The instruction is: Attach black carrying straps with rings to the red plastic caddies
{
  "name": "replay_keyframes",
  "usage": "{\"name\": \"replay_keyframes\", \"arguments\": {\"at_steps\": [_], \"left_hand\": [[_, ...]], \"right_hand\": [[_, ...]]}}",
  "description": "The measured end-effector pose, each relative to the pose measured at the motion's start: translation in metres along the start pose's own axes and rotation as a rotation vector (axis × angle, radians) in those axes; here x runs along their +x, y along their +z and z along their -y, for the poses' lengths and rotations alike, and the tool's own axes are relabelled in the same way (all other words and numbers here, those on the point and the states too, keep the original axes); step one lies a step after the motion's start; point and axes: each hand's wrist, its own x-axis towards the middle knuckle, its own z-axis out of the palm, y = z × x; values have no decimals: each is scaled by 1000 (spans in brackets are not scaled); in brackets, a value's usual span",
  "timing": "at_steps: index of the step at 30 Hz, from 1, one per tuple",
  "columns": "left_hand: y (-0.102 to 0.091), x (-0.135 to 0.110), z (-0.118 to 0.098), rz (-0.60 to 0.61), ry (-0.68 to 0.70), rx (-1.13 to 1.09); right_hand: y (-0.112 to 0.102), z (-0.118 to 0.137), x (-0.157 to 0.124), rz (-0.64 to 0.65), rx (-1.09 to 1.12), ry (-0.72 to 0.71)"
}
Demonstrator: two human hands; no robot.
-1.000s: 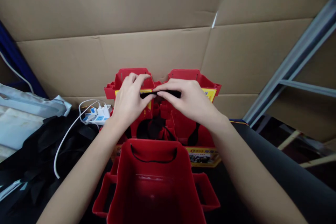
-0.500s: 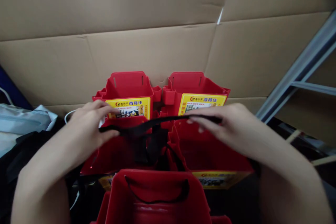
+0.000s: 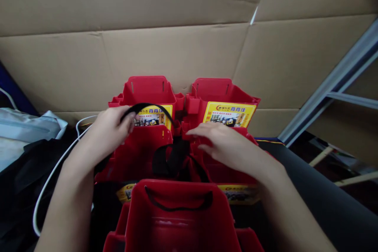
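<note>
Head view: black strap at left hand

Left grip clamped on strap; long axis arcs rightward across the label of the rear-left bin, descending near the right hand, parted, holding nothing visible

On the yellow label of the rear right red box, near the back edge of the black table, we read 背背佳 in blue, beside smaller 家乐美, with red 装修 down its left side. We also read 背背佳 on the partly covered yellow label of the rear left red box. Farther from that edge, two lower labels are too blurred for us.
</note>
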Motion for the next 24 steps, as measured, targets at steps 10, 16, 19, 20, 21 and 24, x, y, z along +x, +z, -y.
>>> {"name": "replay_keyframes", "arguments": {"at_steps": [10,16,19,20,21,24], "left_hand": [[22,9,-12,151,-102,-581],[34,13,-16,174,-200,-766],[32,15,-14,126,-278,-988],[31,15,-13,122,-291,-1063],[29,15,-13,128,-299,-1122],[26,14,-11,161,-302,-1183]], "right_hand": [[10,10,6,79,49,-90],[3,9,5,46,109,-112],[7,13,5,129,106,-197],[9,14,5,136,103,-209],[10,15,5,138,103,-211],[12,16,6,176,127,-195]]}}
